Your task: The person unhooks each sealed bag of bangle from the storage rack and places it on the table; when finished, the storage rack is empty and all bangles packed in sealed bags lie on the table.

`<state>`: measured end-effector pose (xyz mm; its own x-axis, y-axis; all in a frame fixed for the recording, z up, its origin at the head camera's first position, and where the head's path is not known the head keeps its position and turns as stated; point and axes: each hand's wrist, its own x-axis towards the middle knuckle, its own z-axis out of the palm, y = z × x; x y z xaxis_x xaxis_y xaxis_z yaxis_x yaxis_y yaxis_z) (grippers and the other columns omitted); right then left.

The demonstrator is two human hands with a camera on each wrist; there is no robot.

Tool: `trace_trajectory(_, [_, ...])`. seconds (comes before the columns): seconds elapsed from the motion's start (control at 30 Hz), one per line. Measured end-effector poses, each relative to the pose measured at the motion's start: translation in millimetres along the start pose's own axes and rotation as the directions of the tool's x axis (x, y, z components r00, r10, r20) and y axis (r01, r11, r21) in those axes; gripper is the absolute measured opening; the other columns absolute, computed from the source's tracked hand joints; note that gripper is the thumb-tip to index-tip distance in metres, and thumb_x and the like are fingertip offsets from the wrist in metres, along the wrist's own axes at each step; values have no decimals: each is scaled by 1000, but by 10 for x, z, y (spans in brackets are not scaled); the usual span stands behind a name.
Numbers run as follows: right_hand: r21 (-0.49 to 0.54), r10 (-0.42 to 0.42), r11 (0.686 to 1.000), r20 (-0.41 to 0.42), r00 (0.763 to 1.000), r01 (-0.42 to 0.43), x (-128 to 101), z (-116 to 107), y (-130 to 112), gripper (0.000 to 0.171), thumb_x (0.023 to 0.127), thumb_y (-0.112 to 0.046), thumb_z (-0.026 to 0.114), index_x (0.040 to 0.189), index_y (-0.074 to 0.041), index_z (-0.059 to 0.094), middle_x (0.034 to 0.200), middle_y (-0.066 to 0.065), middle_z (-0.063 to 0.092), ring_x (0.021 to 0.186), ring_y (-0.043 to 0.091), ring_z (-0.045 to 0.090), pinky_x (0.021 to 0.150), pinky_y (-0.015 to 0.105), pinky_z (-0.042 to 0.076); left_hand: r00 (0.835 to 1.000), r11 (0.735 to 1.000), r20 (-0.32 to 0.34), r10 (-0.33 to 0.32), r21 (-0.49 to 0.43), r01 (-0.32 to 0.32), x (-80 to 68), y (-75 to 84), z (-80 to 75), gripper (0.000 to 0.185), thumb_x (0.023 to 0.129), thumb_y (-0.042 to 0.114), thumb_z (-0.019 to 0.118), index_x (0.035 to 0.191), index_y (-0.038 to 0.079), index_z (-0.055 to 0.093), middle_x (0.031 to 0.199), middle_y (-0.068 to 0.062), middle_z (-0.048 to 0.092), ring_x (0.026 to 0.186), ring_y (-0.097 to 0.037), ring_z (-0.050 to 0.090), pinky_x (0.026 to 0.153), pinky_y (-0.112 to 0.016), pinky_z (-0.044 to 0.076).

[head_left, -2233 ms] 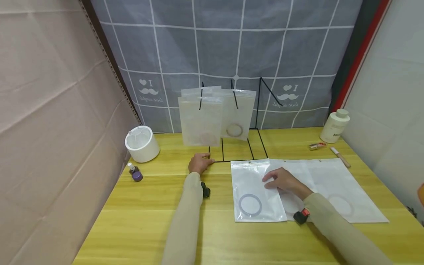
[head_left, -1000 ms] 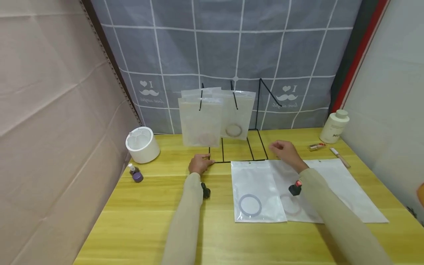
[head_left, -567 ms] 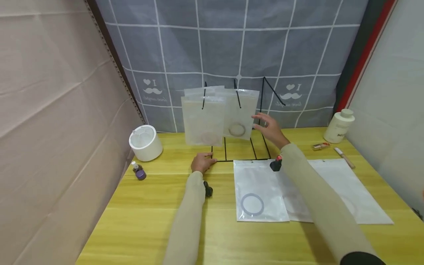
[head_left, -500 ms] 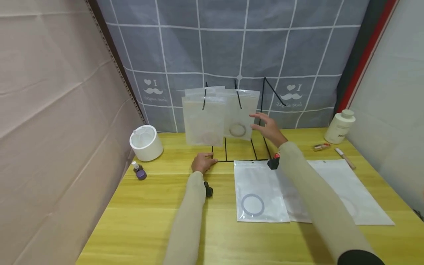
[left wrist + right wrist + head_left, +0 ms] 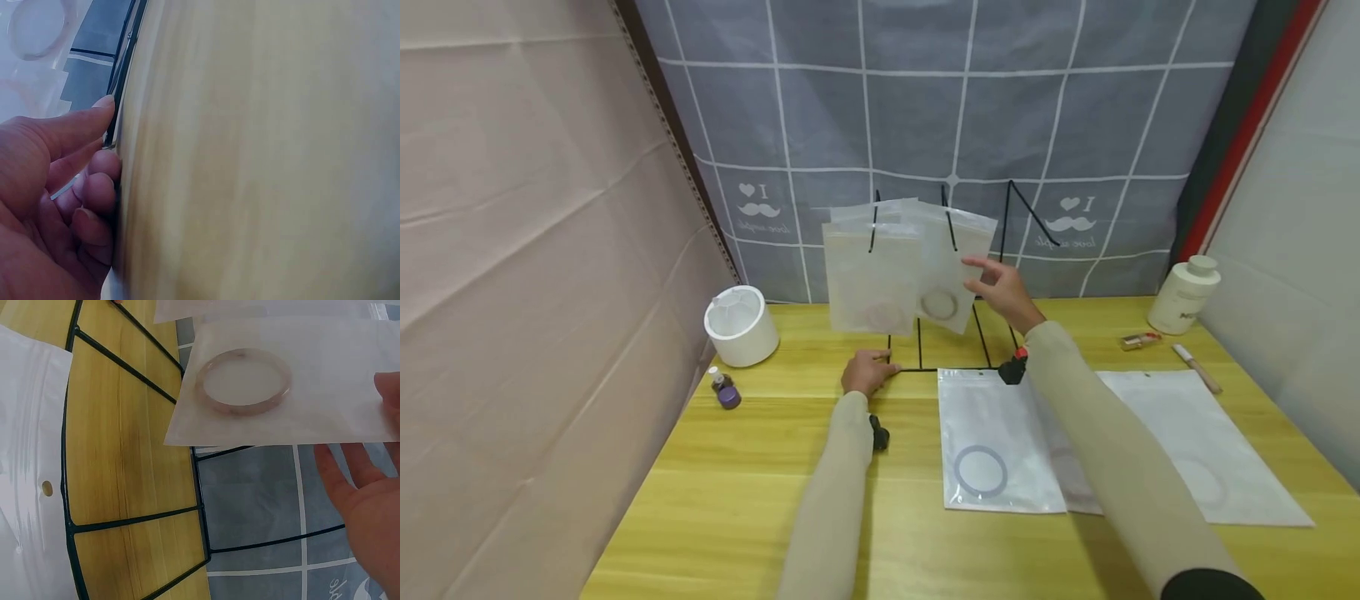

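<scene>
My left hand (image 5: 868, 372) rests low on the surface (image 5: 760, 483), fingers curled against the front corner of the black wire rack (image 5: 951, 350); in the left wrist view my thumb (image 5: 75, 128) lies along the wire and the other fingers tuck in beside it, pinning the frame. Up and to the right of that hand two frosted pouches hang from the rack's hooks. The nearer one, directly above my left hand, overlaps the further hanging pouch (image 5: 951, 267), which holds a pale bangle (image 5: 939, 303) low down. My right hand (image 5: 1000, 287) is raised at that pouch's right edge, fingers fairly straight and spread, the fingertips at the film; from the right wrist view I cannot tell whether I have it pinched, and it looks more like a touch than a grip.

I judge the pouch to be thin, light and slick, floppy everywhere except where the bangle weighs it, so it should swing from its hook at a nudge. The stiffer top strip beside the hang hole seems the best place to take it, or the lower edge next to the bangle.

Below my right forearm more pouches (image 5: 1000, 442) lie flat on the surface, the nearest holding a greyish ring (image 5: 980, 471).
</scene>
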<state>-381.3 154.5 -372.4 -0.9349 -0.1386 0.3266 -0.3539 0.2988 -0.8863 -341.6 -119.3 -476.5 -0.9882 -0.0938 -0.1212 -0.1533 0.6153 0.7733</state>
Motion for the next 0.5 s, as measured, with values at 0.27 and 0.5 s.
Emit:
trace_trajectory(0.27, [-93,-115,989,-13,993,114,-57,-30,27,47,98,-14,67,144,-10,58,103,15,64,52,9,38,49,26,34,1000,1000,4,8,22,-8,-6,8,15,42,88,32,80,129,26,71,85,-4,78,48,-13,59,42,-28,33])
trace_trajectory(0.5, [-213,-237,952,-54,970,221,-162,-43,58,38,100,-11,64,138,-9,64,141,12,59,53,10,38,48,24,34,1000,1000,-2,4,11,-4,-18,3,11,43,88,31,80,130,26,71,83,-5,77,48,-14,59,42,-27,34])
